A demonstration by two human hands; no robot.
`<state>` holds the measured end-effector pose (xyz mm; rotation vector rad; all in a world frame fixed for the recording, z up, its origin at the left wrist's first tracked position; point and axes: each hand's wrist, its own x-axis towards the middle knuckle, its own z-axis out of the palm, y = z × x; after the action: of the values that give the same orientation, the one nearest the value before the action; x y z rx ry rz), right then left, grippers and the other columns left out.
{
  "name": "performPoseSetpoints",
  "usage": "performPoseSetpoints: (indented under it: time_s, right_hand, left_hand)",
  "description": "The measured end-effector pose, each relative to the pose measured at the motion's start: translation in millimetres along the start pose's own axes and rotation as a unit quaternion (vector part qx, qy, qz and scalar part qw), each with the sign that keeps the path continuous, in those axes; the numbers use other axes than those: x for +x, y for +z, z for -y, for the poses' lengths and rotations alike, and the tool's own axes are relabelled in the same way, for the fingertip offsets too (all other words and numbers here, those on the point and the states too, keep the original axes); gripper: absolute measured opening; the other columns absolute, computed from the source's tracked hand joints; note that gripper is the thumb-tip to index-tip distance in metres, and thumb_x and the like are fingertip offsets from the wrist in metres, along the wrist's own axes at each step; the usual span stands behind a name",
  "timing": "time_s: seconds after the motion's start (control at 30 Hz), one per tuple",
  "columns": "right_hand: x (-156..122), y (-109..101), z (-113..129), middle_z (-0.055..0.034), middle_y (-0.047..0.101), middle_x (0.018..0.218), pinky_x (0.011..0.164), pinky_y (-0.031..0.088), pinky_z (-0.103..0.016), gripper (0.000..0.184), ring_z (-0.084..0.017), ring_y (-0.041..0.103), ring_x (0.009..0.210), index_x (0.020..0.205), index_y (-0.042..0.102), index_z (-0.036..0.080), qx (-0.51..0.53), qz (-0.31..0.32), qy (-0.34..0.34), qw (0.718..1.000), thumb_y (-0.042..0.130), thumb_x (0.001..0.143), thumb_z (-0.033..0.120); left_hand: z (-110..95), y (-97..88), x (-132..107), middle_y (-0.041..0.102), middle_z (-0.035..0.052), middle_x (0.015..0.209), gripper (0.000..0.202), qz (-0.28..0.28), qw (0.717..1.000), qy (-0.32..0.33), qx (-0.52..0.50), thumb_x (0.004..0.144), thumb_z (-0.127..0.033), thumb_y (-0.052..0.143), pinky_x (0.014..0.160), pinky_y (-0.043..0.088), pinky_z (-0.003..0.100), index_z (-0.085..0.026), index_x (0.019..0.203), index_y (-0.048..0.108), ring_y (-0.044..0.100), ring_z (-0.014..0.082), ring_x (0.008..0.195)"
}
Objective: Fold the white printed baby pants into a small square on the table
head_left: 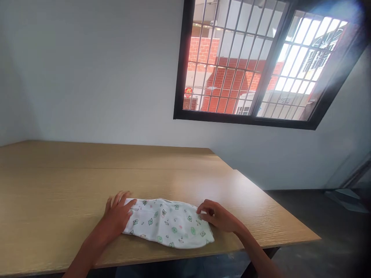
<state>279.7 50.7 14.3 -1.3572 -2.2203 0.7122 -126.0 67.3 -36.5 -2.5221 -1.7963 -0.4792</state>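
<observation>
Both hands are set at opposite ends of a folded white cloth [168,224], which is laid near the front edge of the table. At its nine o'clock end, the left hand [117,214] is held with fingers spread, its thumb rested on the fabric. At three o'clock, the right hand [222,217] is curled, thumb and forefinger brought close at the cloth's upper edge; whether fabric is pinched between them cannot be told. Small green, bear-like motifs are printed over the cloth, and no words can be made out among them. Beneath it, the tabletop [87,185] is finished in pale, light-brown wood grain, crossed towards twelve o'clock by a thin seam [116,168] and bounded towards three o'clock by a slanting edge, glossed by daylight. Beyond that edge, a dark floor [304,220] is seen. At twelve o'clock the table is backed by a plain pale grey wall [101,69], into which a dark-framed window [214,116] is set at one o'clock. Through its metal grille [228,67], red brickwork [232,85] is seen, along with a red sign [188,92] and faint lettering [285,99], both too small to be read.
</observation>
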Motion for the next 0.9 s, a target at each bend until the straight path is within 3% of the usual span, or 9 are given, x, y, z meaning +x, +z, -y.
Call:
performPoseSetpoints:
  time_s: [0.13,0.23,0.33,0.4,0.53,0.63,0.73,0.83,0.9]
  right_hand:
    - [-11.7,16.3,24.0,-0.0006,0.057,0.078,0.061,0.042,-0.026,0.014,-0.014,0.052,0.068,0.088,0.072,0.022,-0.003,0.015,-0.011,1.000,0.057,0.086,0.020]
    - [-19.8,34.0,37.2,-0.0013,0.058,0.084,0.065,0.043,-0.026,0.017,-0.014,0.056,0.072,0.090,0.072,0.022,0.051,0.011,-0.040,0.998,0.056,0.088,0.018]
    - [-31.5,45.3,46.4,-0.0028,0.058,0.091,0.067,0.046,-0.025,0.018,-0.015,0.058,0.078,0.091,0.071,0.022,0.120,0.014,-0.061,0.991,0.053,0.090,0.017]
    - [-42.6,48.3,49.8,-0.0037,0.058,0.095,0.073,0.047,-0.026,0.017,-0.016,0.058,0.084,0.091,0.069,0.022,0.131,-0.011,-0.078,0.988,0.053,0.092,0.018]
    - [-70.6,55.7,48.8,-0.0038,0.057,0.095,0.080,0.050,-0.028,0.015,-0.017,0.059,0.090,0.087,0.063,0.022,0.084,-0.107,-0.127,0.982,0.051,0.093,0.015]
    - [-89.2,68.9,41.3,-0.0066,0.057,0.105,0.085,0.052,-0.030,0.030,-0.019,0.059,0.100,0.089,0.061,0.022,-0.042,-0.143,-0.167,0.975,0.042,0.083,0.001]
    - [-98.1,81.7,30.9,-0.0095,0.054,0.124,0.092,0.052,-0.036,0.048,-0.023,0.054,0.116,0.103,0.066,0.025,-0.203,-0.192,-0.210,0.937,0.039,0.077,-0.005]
    - [-97.8,85.8,25.0,-0.0099,0.052,0.128,0.095,0.052,-0.037,0.037,-0.025,0.053,0.118,0.105,0.069,0.027,-0.284,-0.237,-0.244,0.896,0.049,0.086,0.002]
    - [-95.9,83.8,28.9,-0.0092,0.055,0.123,0.095,0.053,-0.035,0.027,-0.023,0.055,0.114,0.100,0.070,0.027,-0.270,-0.256,-0.252,0.893,0.054,0.089,0.008]
  left_hand:
    - [-71.4,-3.9,-31.9,0.050,0.0096,0.138,0.035,-0.087,0.980,0.123,-0.130,0.097,-0.022,0.042,0.111,0.038,0.047,-0.025,0.130,0.054,0.042,0.0264,0.132]
    - [-138.0,20.2,-47.1,0.062,0.0070,0.117,0.021,-0.110,0.915,0.337,-0.193,0.093,-0.023,0.056,0.095,0.051,0.032,-0.024,0.114,0.058,0.059,0.0230,0.110]
    - [-174.2,45.3,-47.7,0.067,0.0050,0.097,0.008,-0.172,0.894,0.370,-0.188,0.092,-0.015,0.060,0.086,0.052,0.031,-0.020,0.098,0.061,0.065,0.0221,0.093]
    - [-177.2,45.9,-46.0,0.067,0.0034,0.094,0.007,-0.126,0.895,0.342,-0.255,0.089,-0.015,0.064,0.082,0.051,0.029,-0.020,0.093,0.062,0.065,0.0211,0.088]
    - [-162.0,17.3,-47.4,0.065,0.0019,0.098,0.017,0.004,0.866,0.199,-0.458,0.090,-0.013,0.056,0.080,0.047,0.024,-0.023,0.097,0.067,0.062,0.0172,0.089]
    - [-155.9,5.4,-49.2,0.062,0.0027,0.091,0.014,-0.007,0.853,0.127,-0.506,0.097,-0.023,0.053,0.076,0.045,0.025,-0.022,0.098,0.067,0.057,0.0168,0.080]
    - [-158.1,10.5,-48.6,0.061,0.0027,0.088,0.016,-0.023,0.855,0.101,-0.509,0.100,-0.031,0.052,0.076,0.043,0.027,-0.021,0.099,0.065,0.055,0.0175,0.078]
    - [-163.0,18.1,-45.8,0.061,0.0036,0.091,0.019,-0.014,0.846,0.084,-0.527,0.101,-0.036,0.050,0.077,0.044,0.027,-0.021,0.100,0.063,0.056,0.0189,0.083]
    - [-165.6,19.3,-43.9,0.059,0.0031,0.090,0.020,-0.024,0.832,0.071,-0.550,0.102,-0.038,0.049,0.073,0.045,0.027,-0.023,0.110,0.058,0.055,0.0182,0.079]
